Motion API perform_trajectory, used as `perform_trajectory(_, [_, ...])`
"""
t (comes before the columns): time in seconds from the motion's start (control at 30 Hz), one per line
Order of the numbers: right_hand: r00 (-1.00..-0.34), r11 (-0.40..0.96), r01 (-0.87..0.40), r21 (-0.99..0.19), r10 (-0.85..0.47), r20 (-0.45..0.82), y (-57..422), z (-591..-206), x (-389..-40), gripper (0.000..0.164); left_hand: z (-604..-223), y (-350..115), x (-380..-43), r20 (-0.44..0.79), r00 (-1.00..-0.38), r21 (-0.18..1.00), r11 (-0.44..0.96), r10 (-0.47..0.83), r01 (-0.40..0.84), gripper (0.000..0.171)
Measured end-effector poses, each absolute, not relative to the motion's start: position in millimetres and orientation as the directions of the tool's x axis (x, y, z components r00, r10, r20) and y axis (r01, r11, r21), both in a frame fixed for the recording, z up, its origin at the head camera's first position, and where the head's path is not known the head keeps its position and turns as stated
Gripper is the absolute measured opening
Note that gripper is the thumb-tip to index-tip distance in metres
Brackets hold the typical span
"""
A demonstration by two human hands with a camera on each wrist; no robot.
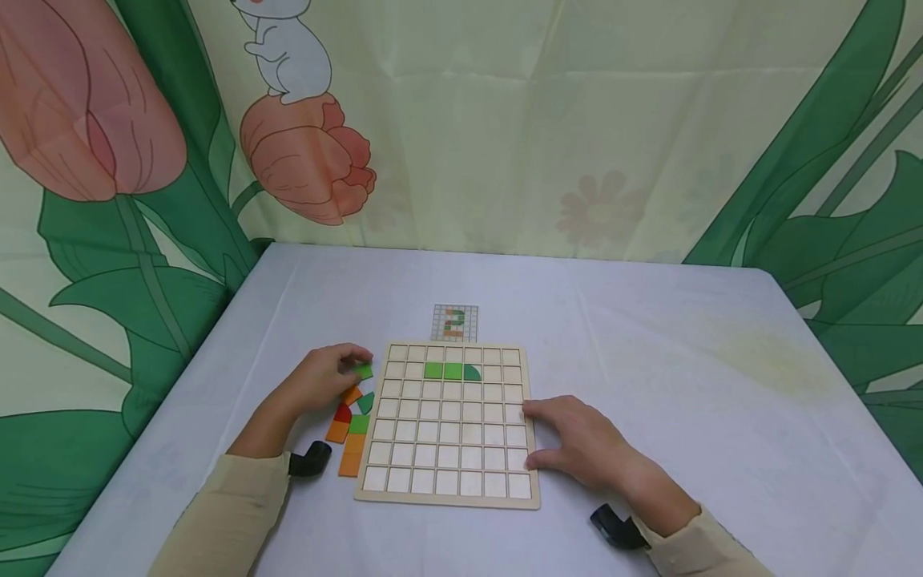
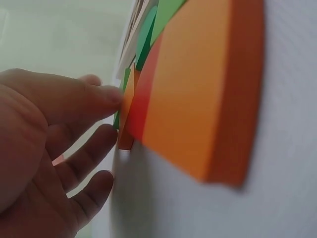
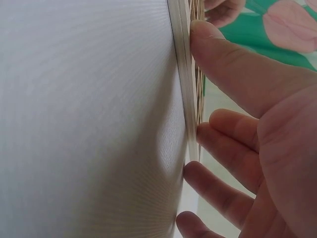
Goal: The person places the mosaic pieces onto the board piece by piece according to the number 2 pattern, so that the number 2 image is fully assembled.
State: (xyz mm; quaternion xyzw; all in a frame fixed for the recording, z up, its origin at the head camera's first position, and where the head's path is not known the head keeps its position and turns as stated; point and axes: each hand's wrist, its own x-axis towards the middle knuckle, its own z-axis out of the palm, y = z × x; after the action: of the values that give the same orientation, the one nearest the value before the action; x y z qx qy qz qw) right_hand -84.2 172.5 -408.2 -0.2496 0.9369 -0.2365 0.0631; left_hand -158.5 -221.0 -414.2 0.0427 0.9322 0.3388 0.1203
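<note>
My left hand (image 1: 324,378) is at the left side of the wooden grid board (image 1: 447,503), thumb and forefinger pinching a light green square tile (image 1: 364,372). In the left wrist view the thumb (image 2: 101,96) overlaps this tile, beside an orange tile (image 2: 128,114); the other fingers are loosely bent. My right hand (image 1: 587,441) rests against the board's right edge, thumb and fingers spread and touching the frame. In the board's second row from the top sit two light green squares (image 1: 443,370) and a dark green quarter-round tile (image 1: 472,373).
Left of the board lie loose tiles: a red rounded one (image 1: 343,413), a dark green rounded one (image 1: 366,402), a light green square (image 1: 358,424) and several orange ones (image 1: 351,454). Behind the board lies a small pattern card (image 1: 455,322) on the white tablecloth (image 1: 649,344).
</note>
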Motion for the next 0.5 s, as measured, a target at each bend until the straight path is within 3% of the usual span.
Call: perform_trajectory(0.5, [-0.869, 0.764, -0.428, -0.482, -0.494, -0.010, 172.3, -406.1, -83.9, 0.064, -413.0, -220.2, -164.9, -0.198, -0.973, 0.615, 0.788, 0.116, -0.031, 0.036])
